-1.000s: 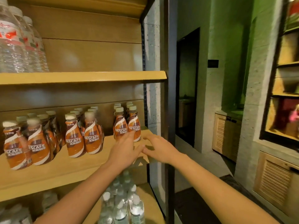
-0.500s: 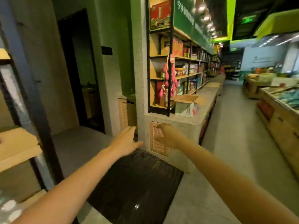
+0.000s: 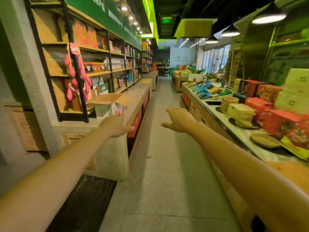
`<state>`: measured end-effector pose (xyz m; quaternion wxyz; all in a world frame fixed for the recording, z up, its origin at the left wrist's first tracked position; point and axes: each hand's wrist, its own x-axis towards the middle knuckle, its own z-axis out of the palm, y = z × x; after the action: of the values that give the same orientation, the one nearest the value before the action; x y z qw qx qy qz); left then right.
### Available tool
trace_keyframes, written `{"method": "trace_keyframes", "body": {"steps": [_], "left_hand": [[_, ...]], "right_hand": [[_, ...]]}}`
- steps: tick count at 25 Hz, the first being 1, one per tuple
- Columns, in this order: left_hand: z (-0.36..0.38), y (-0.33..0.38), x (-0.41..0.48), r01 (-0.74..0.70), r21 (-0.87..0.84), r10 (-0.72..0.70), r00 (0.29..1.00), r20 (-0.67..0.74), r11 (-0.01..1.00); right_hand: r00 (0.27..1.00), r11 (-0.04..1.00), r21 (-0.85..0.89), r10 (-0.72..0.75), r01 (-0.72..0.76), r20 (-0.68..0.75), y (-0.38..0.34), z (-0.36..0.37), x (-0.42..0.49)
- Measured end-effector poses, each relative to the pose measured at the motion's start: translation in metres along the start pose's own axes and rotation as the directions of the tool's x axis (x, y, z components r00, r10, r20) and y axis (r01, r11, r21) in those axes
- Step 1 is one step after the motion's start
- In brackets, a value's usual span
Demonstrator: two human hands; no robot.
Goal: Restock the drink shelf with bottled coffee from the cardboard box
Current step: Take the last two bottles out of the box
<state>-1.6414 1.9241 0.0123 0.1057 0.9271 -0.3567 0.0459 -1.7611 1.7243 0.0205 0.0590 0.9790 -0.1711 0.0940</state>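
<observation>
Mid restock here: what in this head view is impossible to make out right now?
- Cardboard box: head view; the flaps are open, but its front wall hides the inside, so whether any bottles are left cannot be told.
- Box label: head view; blurred by motion, unreadable.
- Left hand: head view; the fingers point away and are foreshortened, so contact with the box is unclear.
- Drink shelf: outside the frame of the head view.
</observation>
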Motion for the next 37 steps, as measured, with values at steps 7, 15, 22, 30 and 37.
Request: {"method": "trace_keyframes", "body": {"steps": [7,15,22,30,37], "left_hand": [[0.039,0.075,0.160,-0.084,0.065,0.081,0.996,0.047,0.994],[0.087,0.085,0.388,-0.143,0.062,0.143,0.990,0.013,0.988],[0.101,0.097,0.595,-0.175,0.104,0.171,0.984,0.042,0.979],[0.161,0.093,0.816,-0.125,0.109,0.123,0.992,0.020,0.986],[0.169,0.065,1.020,0.025,0.079,-0.022,0.999,-0.045,0.997]], "right_hand": [[0.996,0.996,-0.076,0.062,-0.057,0.062,0.121,0.033,0.090],[0.996,0.992,-0.108,0.064,-0.057,0.058,0.210,0.087,0.276],[0.991,0.989,-0.073,0.133,-0.132,0.015,0.312,0.114,0.460],[0.998,0.996,-0.060,0.063,-0.062,0.018,0.399,0.185,0.678],[0.997,0.996,0.064,-0.065,0.067,-0.030,0.452,0.208,0.901]]}}
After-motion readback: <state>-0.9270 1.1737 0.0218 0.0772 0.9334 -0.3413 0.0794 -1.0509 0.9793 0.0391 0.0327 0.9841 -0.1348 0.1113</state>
